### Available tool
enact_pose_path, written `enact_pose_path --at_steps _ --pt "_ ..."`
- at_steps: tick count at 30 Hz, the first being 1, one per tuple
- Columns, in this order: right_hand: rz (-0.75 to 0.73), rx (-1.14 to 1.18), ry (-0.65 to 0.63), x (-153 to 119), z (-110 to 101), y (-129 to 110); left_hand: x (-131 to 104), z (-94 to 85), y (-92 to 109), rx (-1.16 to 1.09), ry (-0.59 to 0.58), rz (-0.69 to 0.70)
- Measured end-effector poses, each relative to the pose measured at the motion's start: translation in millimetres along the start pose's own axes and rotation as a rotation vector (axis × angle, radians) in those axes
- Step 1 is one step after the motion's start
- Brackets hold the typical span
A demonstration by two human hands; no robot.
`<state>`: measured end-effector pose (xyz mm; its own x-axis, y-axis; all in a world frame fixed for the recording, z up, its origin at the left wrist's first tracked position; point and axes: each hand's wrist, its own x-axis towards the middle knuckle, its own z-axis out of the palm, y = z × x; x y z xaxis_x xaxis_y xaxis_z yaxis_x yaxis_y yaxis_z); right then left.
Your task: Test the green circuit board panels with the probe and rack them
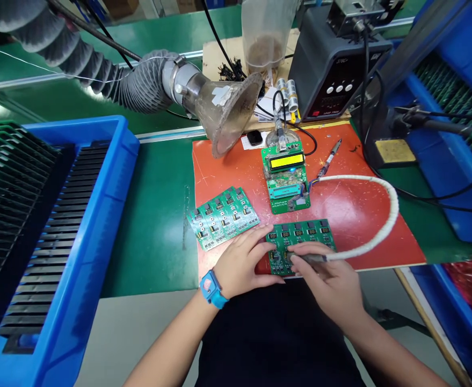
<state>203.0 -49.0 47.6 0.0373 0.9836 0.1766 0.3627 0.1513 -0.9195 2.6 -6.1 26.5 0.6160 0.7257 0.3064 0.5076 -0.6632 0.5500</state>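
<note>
A green circuit board panel [320, 232] with several small digit displays lies on the red mat at the front edge. My left hand [246, 257] grips its left end, fingers along the top and left side and thumb by the lower edge. In my right hand [332, 277] is a probe [315, 258], pinched with its tip down at the panel; the fingers hide the tip. From it a white sleeved cable [391, 215] loops back to a green programmer board [286, 180] with a lit yellow screen. More panels [224, 217] lie overlapped beside my left hand.
A blue bin [110, 177] with racked boards stands left. A fume duct's funnel [236, 115] overhangs the mat. Behind are a soldering station [336, 64] and a pen [330, 157]; a sponge holder [394, 151] and further blue bins [441, 199] are right.
</note>
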Motion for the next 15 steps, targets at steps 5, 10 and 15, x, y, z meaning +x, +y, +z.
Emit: enact_pose_path --at_steps 5,10,15 --pt "-0.053 -0.074 0.024 0.5 8.3 1.5 0.4 0.0 0.2 0.003 0.008 0.006" --pt "-0.068 -0.089 0.01 0.6 5.9 1.0 0.0 0.1 0.5 0.003 0.003 0.0" --pt "-0.104 -0.133 0.005 0.5 6.9 -0.7 -0.1 -0.4 0.2 0.0 0.005 0.006"
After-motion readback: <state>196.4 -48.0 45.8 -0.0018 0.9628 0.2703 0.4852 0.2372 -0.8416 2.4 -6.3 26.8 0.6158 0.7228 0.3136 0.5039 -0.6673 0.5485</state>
